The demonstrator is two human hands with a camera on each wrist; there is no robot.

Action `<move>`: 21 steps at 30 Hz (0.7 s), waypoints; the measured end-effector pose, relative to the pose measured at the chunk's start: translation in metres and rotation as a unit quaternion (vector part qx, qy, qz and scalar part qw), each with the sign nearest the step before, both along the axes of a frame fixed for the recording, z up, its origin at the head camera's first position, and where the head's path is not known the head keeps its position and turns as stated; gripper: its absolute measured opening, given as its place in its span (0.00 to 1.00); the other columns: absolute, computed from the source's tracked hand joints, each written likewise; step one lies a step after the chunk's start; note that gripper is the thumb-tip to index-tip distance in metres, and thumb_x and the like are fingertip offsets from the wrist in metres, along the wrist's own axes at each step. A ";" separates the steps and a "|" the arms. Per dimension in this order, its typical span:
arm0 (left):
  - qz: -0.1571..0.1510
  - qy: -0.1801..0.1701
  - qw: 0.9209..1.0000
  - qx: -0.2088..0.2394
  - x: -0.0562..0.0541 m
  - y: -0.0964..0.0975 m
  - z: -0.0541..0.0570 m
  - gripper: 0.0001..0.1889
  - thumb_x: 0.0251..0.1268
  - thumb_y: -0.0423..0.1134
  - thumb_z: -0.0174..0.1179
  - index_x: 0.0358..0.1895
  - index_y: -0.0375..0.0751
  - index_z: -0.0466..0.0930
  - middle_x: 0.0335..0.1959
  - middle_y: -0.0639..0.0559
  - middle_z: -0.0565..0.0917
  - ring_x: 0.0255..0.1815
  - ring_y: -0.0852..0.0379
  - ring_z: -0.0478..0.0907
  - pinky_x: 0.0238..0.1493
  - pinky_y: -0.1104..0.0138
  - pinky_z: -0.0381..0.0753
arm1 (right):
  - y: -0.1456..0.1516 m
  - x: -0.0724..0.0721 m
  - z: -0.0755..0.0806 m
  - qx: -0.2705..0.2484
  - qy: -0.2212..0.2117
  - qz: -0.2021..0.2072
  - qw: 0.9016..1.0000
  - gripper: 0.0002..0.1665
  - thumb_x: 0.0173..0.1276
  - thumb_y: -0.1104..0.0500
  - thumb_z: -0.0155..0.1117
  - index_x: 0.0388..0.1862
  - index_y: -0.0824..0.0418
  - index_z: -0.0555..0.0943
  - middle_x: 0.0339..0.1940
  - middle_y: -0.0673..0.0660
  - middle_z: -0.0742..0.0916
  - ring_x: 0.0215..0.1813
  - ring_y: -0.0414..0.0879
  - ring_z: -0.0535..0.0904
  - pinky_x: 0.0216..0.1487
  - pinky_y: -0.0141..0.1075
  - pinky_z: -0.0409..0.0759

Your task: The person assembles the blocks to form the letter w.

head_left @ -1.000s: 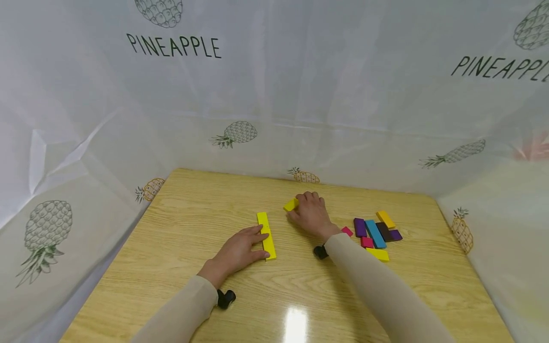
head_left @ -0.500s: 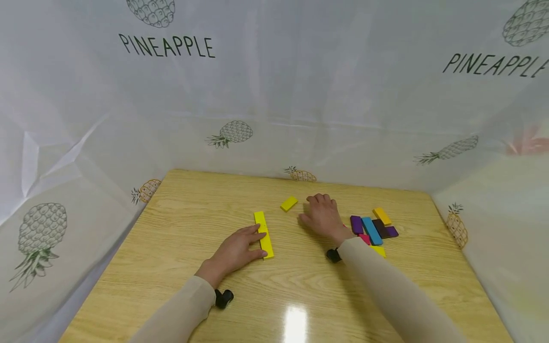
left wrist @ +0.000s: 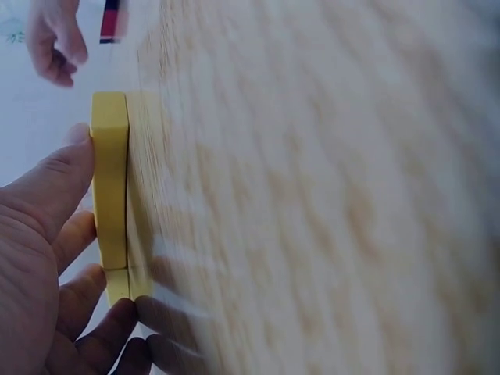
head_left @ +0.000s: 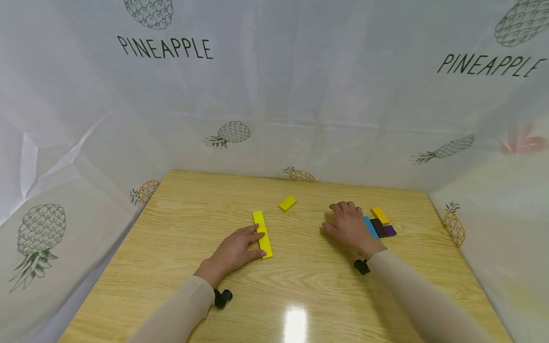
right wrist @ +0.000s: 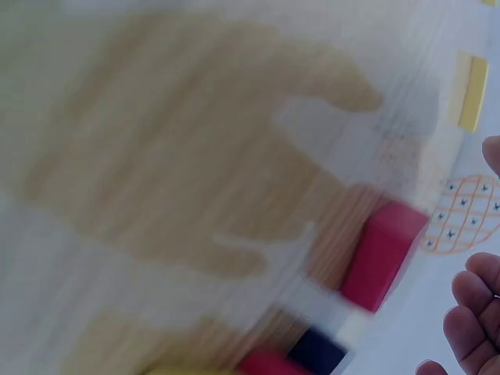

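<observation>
My left hand rests its thumb and fingertips on a yellow strip on the table. In the left wrist view this strip is a longer yellow block with another yellow block end to end. Over the pile at right hovers my right hand, fingers spread and loosely bent, holding nothing. Beside it show a blue block, a dark brown block, a purple block and an orange-yellow block. A red block appears in the right wrist view; the hand hides it in the head view.
A single yellow block lies between the hands, toward the back of the wooden table. White sheeting with pineapple prints hangs behind and at both sides. Each wrist wears a small black device.
My right hand has let go of the single yellow block, leaving it on the table, and moved right over the coloured blocks. The left hand stays on the yellow strip.
</observation>
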State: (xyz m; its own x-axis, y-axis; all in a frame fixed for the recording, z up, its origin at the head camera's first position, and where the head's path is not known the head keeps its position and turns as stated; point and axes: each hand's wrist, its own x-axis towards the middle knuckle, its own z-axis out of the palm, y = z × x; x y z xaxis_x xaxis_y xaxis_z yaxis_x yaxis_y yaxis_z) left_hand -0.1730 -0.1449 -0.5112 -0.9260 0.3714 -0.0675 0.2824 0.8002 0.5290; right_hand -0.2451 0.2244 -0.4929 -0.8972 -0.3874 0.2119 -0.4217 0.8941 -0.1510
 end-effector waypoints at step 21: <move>0.000 0.002 1.000 -0.002 -0.001 -0.001 -0.002 0.33 0.71 0.60 0.67 0.75 0.53 0.77 0.83 0.51 0.67 0.83 0.45 0.63 0.81 0.46 0.67 | 0.041 0.028 -0.011 0.032 0.026 -0.007 0.999 0.29 0.69 0.41 0.72 0.50 0.66 0.81 0.46 0.64 0.83 0.52 0.64 0.75 0.46 0.54 0.70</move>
State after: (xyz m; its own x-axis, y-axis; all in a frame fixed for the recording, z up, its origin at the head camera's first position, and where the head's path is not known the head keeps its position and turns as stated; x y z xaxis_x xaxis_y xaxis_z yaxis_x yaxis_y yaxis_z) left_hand -0.1737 -0.1456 -0.5132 -0.9262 0.3714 -0.0657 0.2843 0.8020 0.5254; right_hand -0.2174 0.2653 -0.5036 -0.8908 -0.3899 0.2334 -0.4157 0.9066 -0.0722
